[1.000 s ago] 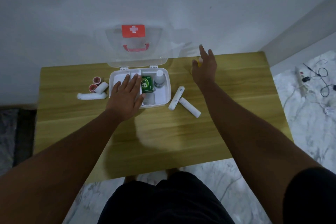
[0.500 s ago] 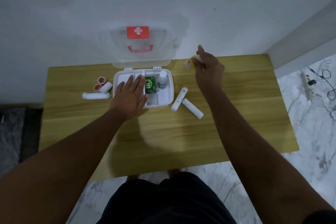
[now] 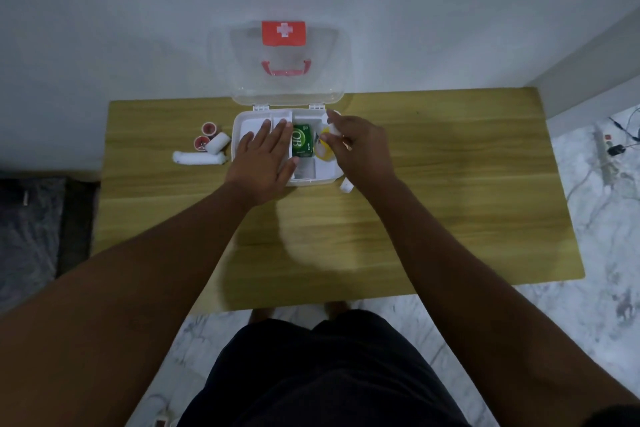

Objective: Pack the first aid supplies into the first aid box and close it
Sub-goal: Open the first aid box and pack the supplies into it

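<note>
— Where's my right hand (image 3: 360, 146) relative to the white plastic first aid box (image 3: 242, 125)?

— Over its right-hand compartments, fingers (image 3: 334, 128) pinched together on a small yellow-and-white item (image 3: 325, 152) that I can't identify. The item sits just below the fingertips, already inside the box walls, so I judge the coming move is a short drop straight down.

— And the left hand (image 3: 265, 158)?

— Flat, fingers spread and holding nothing, pressed on the box's left side, I'd say to steady it.

— What's in the box?

— A green rectangular carton (image 3: 303, 144) upright in the middle compartment. The clear lid with the red cross (image 3: 284, 62) stands open against the wall.

— Still outside?

— Left of the box on the wooden bench (image 3: 450, 166): two small red-capped rolls (image 3: 206, 135) and two white gauze rolls (image 3: 199, 158). Right of it, a white tube (image 3: 346, 185) end pokes out beside my wrist, lying along the box's side.
</note>
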